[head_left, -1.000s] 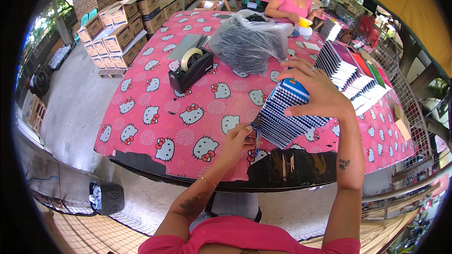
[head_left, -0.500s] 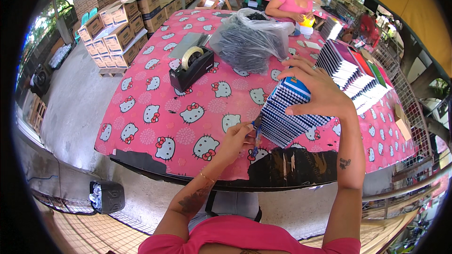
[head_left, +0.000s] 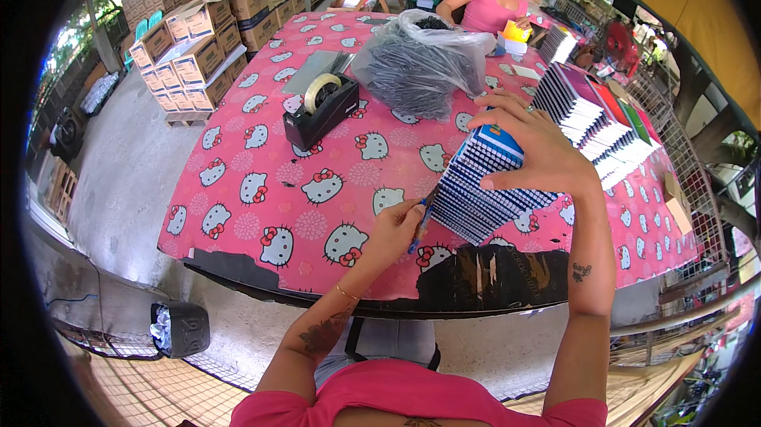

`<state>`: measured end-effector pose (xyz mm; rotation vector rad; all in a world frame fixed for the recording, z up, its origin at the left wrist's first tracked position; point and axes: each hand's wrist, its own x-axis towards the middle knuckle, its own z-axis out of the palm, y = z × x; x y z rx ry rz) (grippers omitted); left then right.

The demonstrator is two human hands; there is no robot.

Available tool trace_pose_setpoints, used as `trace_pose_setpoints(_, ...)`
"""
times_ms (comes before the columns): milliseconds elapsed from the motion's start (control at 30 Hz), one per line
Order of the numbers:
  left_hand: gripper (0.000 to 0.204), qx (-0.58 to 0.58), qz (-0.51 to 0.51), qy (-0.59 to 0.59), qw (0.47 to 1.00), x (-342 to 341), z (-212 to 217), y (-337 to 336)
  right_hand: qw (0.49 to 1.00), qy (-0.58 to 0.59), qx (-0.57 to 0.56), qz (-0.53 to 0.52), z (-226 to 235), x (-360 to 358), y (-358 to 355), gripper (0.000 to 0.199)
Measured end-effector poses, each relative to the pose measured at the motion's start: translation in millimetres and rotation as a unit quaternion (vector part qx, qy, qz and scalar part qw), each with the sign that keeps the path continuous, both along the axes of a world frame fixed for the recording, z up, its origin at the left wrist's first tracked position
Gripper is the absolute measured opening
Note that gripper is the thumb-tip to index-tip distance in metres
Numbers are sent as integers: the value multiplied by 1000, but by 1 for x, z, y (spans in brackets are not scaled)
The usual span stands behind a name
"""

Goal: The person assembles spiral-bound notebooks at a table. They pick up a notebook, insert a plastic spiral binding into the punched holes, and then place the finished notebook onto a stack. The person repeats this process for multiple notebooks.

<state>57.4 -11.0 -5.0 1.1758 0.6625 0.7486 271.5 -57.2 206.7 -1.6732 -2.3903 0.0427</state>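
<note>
A stack of spiral notebooks (head_left: 483, 197) with blue covers stands at the table's near side, slightly fanned, its coil-bound edges facing me. My right hand (head_left: 539, 146) arches over the top, thumb on the near side and fingers across the far side, holding the stack. Closed in my left hand (head_left: 400, 225) is a small blue-handled tool that looks like pliers (head_left: 424, 213). Its dark tip meets the left corner of the stack, at the coil ends. Most of its handles are hidden by my fingers.
A black tape dispenser (head_left: 321, 114) and a clear bag of dark plastic coils (head_left: 416, 70) are on the pink patterned table cover (head_left: 317, 221). More notebook stacks (head_left: 590, 122) stand at right. Across the table sits a person (head_left: 495, 3) in pink. Cartons (head_left: 194, 62) are piled at left.
My left hand has tilted the pliers, and their tip has shifted slightly up along the stack's left corner. My right hand stays on the notebooks. The person opposite has moved their hands.
</note>
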Motion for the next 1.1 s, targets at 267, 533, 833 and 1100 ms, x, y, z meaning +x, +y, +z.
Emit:
trace_pose_setpoints(267,36,85,28,40,995,-2,-7,-2,1000,5,-14,-3,3,-2,0,69)
trace_pose_setpoints(533,37,81,48,38,995,6,-18,-1,1000,-1,-2,-4,0,-1,1,68)
trace_pose_setpoints(833,33,-182,4,-72,981,5,-15,-7,1000,6,-5,1,1,-2,0,67)
trace_pose_setpoints(1100,35,546,202,247,774,9,-24,-14,1000,3,4,-6,0,-1,-1,69)
